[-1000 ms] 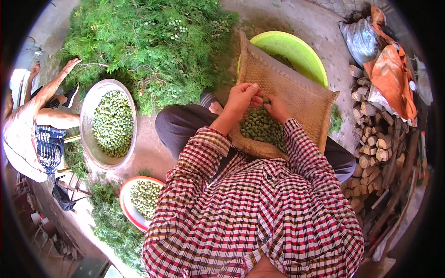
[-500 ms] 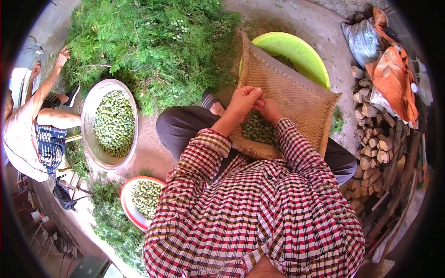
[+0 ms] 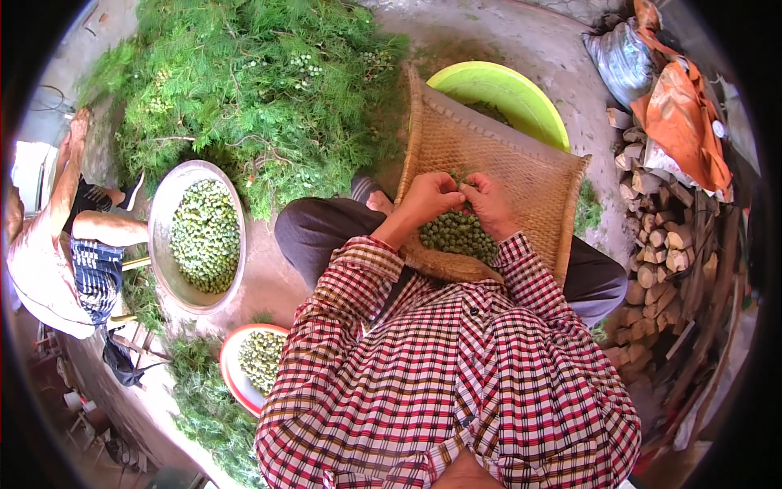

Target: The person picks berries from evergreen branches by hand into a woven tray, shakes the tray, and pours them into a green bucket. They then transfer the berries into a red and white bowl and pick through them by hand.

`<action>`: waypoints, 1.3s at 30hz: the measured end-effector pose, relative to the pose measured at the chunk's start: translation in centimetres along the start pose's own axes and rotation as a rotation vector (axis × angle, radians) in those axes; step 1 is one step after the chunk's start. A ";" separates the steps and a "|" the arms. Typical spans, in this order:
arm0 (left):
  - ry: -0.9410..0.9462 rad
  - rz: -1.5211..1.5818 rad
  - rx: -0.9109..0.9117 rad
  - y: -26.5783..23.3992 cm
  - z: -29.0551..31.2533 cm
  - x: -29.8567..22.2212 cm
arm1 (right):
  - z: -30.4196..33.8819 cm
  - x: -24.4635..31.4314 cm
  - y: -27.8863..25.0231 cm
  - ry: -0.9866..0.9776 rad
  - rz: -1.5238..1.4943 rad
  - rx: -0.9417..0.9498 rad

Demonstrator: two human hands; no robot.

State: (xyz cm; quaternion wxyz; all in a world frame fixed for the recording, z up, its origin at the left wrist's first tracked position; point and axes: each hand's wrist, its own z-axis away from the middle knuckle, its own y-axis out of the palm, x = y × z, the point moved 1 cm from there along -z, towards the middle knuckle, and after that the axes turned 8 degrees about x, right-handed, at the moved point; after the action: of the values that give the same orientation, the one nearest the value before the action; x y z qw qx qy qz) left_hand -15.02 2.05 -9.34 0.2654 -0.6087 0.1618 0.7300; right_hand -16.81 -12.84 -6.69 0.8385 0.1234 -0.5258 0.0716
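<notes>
A woven basket tray [image 3: 521, 171] rests on my lap, with a heap of small green fruits [image 3: 459, 234] at its near end. My left hand [image 3: 429, 198] and my right hand [image 3: 488, 201] meet just above the heap, fingers pinched together on a small green sprig [image 3: 461, 177] between them. Both sleeves are red, white and black check.
A big pile of green branches [image 3: 244, 90] lies ahead on the left. A metal bowl [image 3: 167, 244] and a red-rimmed bowl [image 3: 232, 379] hold more green fruits. A lime-green basin [image 3: 505, 90] sits behind the tray. Another person [image 3: 57, 236] sits at left. Stacked firewood [image 3: 660, 244] stands at right.
My hands have stayed together over the tray, shifting slightly toward me. The person at left has raised an arm further toward the branches.
</notes>
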 end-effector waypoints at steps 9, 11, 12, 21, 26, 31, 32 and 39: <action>0.005 0.102 0.113 -0.2 -0.4 2.5 | 3.5 3.2 -4.2 -0.061 0.366 -0.346; -0.001 -0.081 0.167 0.0 0.1 0.8 | 6.7 4.8 -9.2 -0.208 0.419 -0.538; -0.007 -0.270 0.199 0.1 0.6 0.3 | 8.4 5.0 -12.3 -0.276 0.451 -0.654; -0.204 -0.841 0.408 0.6 0.8 -0.6 | 16.4 3.9 -22.2 0.335 1.532 -0.728; -0.080 -0.538 0.204 0.2 0.1 -0.2 | 5.8 -1.5 -9.9 0.168 0.962 -0.109; -0.050 -0.369 0.110 0.2 0.3 -0.6 | 1.5 -6.2 -5.6 0.308 1.156 -0.139; -0.053 -0.366 0.111 0.1 0.3 -0.6 | 1.4 -6.7 -5.5 0.204 1.140 -0.160; -0.017 -0.371 0.114 -0.2 0.2 -0.6 | 4.1 -4.7 -7.5 0.389 1.037 -0.064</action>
State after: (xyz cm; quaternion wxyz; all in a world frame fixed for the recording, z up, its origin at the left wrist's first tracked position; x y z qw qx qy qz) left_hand -14.96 2.16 -8.69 0.4308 -0.6058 0.0854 0.6634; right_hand -20.50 -21.10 -10.21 0.7784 -0.1926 -0.3552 0.4805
